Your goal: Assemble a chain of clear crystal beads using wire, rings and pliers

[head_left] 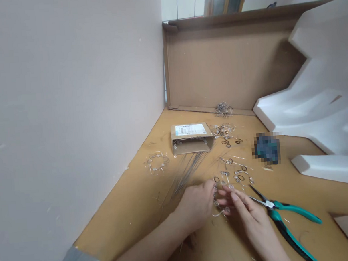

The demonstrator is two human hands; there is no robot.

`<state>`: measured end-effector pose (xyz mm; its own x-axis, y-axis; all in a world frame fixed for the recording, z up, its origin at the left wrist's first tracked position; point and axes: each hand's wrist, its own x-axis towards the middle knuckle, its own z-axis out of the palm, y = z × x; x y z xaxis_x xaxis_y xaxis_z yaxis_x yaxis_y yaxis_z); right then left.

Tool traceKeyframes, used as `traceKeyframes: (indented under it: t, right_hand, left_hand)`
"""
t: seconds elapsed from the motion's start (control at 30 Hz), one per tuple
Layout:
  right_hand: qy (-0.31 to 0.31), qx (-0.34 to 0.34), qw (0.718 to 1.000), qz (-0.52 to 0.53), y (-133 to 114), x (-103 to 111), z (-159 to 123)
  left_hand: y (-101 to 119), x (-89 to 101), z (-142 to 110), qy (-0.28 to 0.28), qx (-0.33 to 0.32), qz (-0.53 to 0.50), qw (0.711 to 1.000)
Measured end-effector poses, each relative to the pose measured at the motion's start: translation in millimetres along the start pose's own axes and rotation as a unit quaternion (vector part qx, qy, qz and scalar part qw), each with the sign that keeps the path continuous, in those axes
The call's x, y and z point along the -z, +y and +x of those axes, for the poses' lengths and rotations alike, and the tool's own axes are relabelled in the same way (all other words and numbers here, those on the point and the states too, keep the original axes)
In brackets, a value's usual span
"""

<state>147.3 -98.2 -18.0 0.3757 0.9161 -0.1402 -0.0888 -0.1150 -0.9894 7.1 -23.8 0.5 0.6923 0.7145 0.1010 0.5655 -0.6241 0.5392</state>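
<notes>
My left hand (198, 205) is closed in a pinch on a strand of clear round beads on wire (216, 203). The strand hangs from its fingertips, with a loose bead end lower down. Close beside it is my right hand (251, 213), its fingers apart and reaching behind the strand, the fingertips near or touching the beads. Just beyond both hands lie clear beads (237, 177) and black rings (244, 168). To the right rest long-nose pliers with green handles (272, 205), their jaws apart. Nothing grips them.
Thin wires (189, 171) lie before an open-sided cardboard box (191, 145). A beaded ring (157, 162) sits left of it, a tangled pile (224, 130) right. A blurred dark item (266, 148), white foam (330, 170), a pale wall (68, 94) and a cardboard panel (217, 66) surround this.
</notes>
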Motion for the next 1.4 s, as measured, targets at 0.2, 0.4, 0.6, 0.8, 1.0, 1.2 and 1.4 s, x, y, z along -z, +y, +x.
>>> traceKeyframes:
  t: [0.2,0.4,0.6,0.8,1.0,1.2,1.4]
  right_hand:
    - [-0.008,-0.033,0.998,0.046,3.3,-0.3,0.8]
    - [-0.042,-0.035,0.997,0.053,1.6,-0.6,-0.1]
    - [-0.026,-0.04,0.998,0.037,-1.1,5.9,2.6]
    - [0.012,-0.028,0.995,0.091,-5.9,7.9,4.4]
    - [-0.049,0.0,0.993,0.105,-13.8,6.5,-1.2]
    - [-0.097,0.005,0.992,0.08,-10.1,9.1,1.6]
    - [-0.088,-0.007,0.996,-0.009,-7.2,9.7,1.4]
  left_hand:
    - [-5.8,-0.8,1.3,0.075,0.005,-0.048,0.996]
    - [-4.4,0.0,0.2,0.043,-0.005,-0.1,0.994]
    - [-7.6,2.4,1.9,0.058,0.021,-0.161,0.985]
    - [-7.9,3.9,2.2,0.055,0.004,-0.179,0.982]
    - [-14.6,-4.7,5.2,0.067,0.042,-0.312,0.947]
    - [-14.5,-3.9,8.3,0.051,0.056,-0.376,0.923]
    - [-15.7,2.8,11.1,0.022,0.054,-0.505,0.861]
